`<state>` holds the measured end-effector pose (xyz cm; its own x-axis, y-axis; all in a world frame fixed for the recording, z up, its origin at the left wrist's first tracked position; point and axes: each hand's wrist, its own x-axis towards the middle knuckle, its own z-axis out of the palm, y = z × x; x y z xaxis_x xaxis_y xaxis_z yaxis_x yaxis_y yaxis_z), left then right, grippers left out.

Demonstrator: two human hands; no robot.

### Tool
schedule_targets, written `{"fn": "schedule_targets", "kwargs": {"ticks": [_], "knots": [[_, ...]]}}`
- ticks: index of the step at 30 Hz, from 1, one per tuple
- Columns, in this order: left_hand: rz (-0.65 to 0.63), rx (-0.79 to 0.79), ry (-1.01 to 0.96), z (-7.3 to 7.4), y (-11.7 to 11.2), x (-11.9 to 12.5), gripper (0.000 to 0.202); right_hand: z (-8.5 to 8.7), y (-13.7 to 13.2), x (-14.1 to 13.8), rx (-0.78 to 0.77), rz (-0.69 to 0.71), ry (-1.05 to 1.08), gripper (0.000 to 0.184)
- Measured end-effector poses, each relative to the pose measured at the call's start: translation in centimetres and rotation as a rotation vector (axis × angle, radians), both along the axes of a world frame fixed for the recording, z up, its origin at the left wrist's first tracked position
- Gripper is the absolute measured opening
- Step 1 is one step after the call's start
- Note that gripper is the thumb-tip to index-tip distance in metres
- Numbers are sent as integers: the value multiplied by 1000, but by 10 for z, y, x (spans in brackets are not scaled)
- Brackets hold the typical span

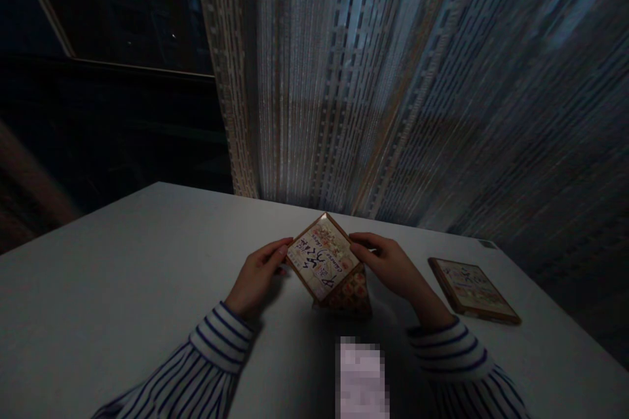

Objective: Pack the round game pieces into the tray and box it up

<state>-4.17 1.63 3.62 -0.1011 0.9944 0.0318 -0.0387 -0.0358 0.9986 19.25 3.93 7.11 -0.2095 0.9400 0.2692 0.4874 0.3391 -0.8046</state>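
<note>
A small printed cardboard box (324, 260) with lettering on its top face is held tilted above the white table (122, 288), with one corner pointing away from me. My left hand (258, 278) grips its left edge with thumb and fingers. My right hand (390, 265) grips its right edge the same way. A patterned lower part of the box (346, 294) shows beneath the lifted face. Both sleeves are striped.
A flat brown-framed printed board (472, 289) lies on the table to the right of my hands. A patterned curtain (393, 78) hangs behind the table, with a dark window (113, 12) at the upper left. The scene is dim.
</note>
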Motion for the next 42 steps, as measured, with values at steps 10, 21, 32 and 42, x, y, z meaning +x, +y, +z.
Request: {"fn": "schedule_targets", "kwargs": {"ticks": [10,21,32,42], "knots": [[-4,64,87,2,0,-1,46,4,-2,-3,-65,19,47,29],[56,97,99,2,0,-2,46,-1,-1,-6,-216,41,204,27],[64,86,-15,-2,1,3,62,1,-1,-11,-245,-89,352,23],[-49,-10,-100,-4,-2,13,64,-2,5,-7,-178,-215,394,30]]}}
